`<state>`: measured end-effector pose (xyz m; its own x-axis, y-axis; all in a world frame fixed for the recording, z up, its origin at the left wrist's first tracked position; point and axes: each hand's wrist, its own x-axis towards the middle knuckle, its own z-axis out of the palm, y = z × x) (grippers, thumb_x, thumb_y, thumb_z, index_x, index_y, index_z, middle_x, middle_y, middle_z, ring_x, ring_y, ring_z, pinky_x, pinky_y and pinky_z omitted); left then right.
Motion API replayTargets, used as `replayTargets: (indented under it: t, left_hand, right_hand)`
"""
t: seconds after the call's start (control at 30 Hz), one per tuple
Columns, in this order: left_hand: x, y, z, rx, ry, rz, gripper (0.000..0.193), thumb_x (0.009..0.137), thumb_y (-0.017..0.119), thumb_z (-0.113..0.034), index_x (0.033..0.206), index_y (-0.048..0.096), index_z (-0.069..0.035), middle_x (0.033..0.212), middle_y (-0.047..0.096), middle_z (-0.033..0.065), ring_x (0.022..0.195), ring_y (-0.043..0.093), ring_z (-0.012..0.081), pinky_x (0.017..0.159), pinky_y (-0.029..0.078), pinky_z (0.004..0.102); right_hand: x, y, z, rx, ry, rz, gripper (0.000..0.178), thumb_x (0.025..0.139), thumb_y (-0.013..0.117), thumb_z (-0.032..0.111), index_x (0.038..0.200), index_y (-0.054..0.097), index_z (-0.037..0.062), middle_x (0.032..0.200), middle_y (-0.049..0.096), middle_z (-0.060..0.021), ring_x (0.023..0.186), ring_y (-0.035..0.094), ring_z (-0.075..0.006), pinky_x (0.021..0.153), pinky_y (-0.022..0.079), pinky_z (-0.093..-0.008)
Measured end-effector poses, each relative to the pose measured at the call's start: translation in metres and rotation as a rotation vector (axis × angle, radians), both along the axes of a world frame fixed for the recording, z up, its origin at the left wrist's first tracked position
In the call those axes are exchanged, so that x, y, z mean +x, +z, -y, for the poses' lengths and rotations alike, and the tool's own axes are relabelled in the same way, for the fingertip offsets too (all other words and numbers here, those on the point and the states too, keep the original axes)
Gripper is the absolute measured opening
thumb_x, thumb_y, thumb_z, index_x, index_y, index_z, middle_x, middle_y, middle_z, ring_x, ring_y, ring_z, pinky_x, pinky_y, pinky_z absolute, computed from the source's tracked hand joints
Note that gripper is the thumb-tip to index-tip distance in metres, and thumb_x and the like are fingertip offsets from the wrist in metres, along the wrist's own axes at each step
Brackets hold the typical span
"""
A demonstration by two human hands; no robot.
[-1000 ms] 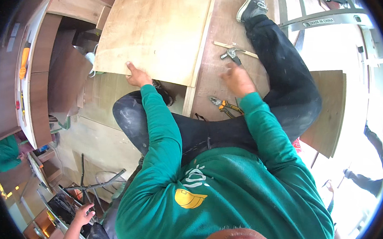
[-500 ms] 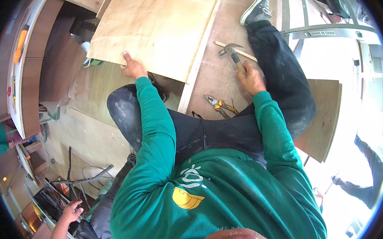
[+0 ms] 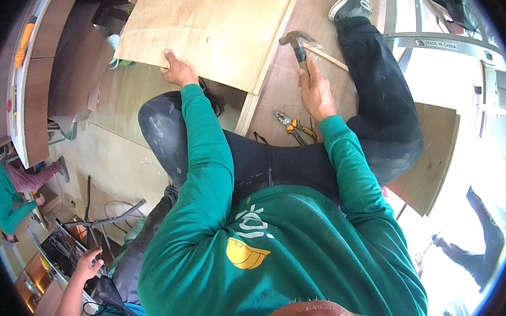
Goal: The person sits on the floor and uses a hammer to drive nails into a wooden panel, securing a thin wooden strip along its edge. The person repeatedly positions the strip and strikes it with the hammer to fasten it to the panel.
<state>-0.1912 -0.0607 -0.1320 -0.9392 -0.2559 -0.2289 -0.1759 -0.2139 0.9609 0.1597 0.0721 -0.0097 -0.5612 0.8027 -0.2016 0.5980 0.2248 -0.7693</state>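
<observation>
My left hand point(image 3: 180, 72) grips the near edge of a pale plywood sheet point(image 3: 205, 32), thumb on top and fingers hidden beneath it. In my right hand point(image 3: 317, 94) is a claw hammer point(image 3: 298, 46), held by its handle with the head pointing away from me. The hammer head is close to the sheet's right edge, above a brownish board. A thin wood strip point(image 3: 329, 59) lies behind the hammer. Combination pliers point(image 3: 292, 126) with yellow-and-black handles rest on the board near my lap.
An opening shows under the sheet's near edge, with something dark inside. A metal ladder point(image 3: 442, 41) lies at the upper right, and more plywood point(image 3: 427, 161) sits beside my right knee. Another person's hand point(image 3: 89, 264) is at lower left; a person in green point(image 3: 13, 194) works farther left.
My right hand has moved left and forward with the hammer, bringing its head nearer the plywood's right edge. My left hand keeps its grip on the sheet.
</observation>
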Motion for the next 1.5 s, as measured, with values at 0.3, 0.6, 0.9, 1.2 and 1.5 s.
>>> replayTargets:
  t: [0.3, 0.6, 0.9, 1.2, 1.5]
  left_hand:
    - [0.000, -0.009, 0.002, 0.098, -0.085, -0.059, 0.084, 0.100, 0.078, -0.030, 0.148, 0.035, 0.024, 0.136, 0.059, 0.0363, 0.114, 0.069, 0.0382, 0.095, 0.061, 0.0464]
    - [0.005, -0.004, -0.004, -0.010, 0.018, 0.053, 0.093, 0.099, 0.077, -0.035, 0.153, 0.029, 0.023, 0.147, 0.053, 0.0393, 0.124, 0.066, 0.0409, 0.102, 0.058, 0.0474]
    - [0.004, -0.027, 0.017, -0.097, 0.052, 0.061, 0.090, 0.097, 0.080, -0.038, 0.149, 0.037, 0.022, 0.137, 0.061, 0.0370, 0.114, 0.070, 0.0411, 0.098, 0.061, 0.0466]
    - [0.012, 0.011, 0.006, -0.112, 0.051, 0.025, 0.073, 0.098, 0.079, -0.038, 0.136, 0.052, 0.018, 0.124, 0.067, 0.0313, 0.103, 0.072, 0.0349, 0.088, 0.064, 0.0458]
    - [0.021, 0.012, 0.003, -0.148, 0.077, 0.080, 0.078, 0.098, 0.078, -0.041, 0.140, 0.049, 0.018, 0.132, 0.064, 0.0321, 0.110, 0.069, 0.0382, 0.097, 0.060, 0.0468]
  right_hand:
    - [-0.012, -0.002, 0.005, 0.073, 0.019, -0.031, 0.054, 0.107, 0.056, 0.023, 0.158, 0.045, 0.0107, 0.110, 0.069, -0.0384, 0.105, 0.065, -0.0589, 0.088, 0.050, -0.0627]
    - [-0.004, 0.009, -0.002, 0.131, -0.006, 0.053, 0.052, 0.107, 0.055, 0.027, 0.156, 0.047, 0.0114, 0.105, 0.071, -0.0374, 0.102, 0.067, -0.0584, 0.088, 0.051, -0.0631]
    - [0.032, -0.073, -0.022, 0.026, -0.263, 0.114, 0.045, 0.107, 0.055, 0.036, 0.131, 0.058, -0.0020, 0.104, 0.071, -0.0345, 0.102, 0.067, -0.0559, 0.089, 0.052, -0.0586]
    - [0.029, -0.052, -0.008, 0.004, -0.272, 0.301, 0.048, 0.107, 0.053, 0.042, 0.118, 0.062, -0.0030, 0.112, 0.068, -0.0407, 0.109, 0.067, -0.0550, 0.098, 0.052, -0.0596]
    - [0.012, -0.024, -0.028, 0.452, -0.062, 0.152, 0.029, 0.101, 0.066, 0.026, 0.112, 0.068, -0.0005, 0.109, 0.068, -0.0281, 0.108, 0.065, -0.0485, 0.094, 0.054, -0.0546]
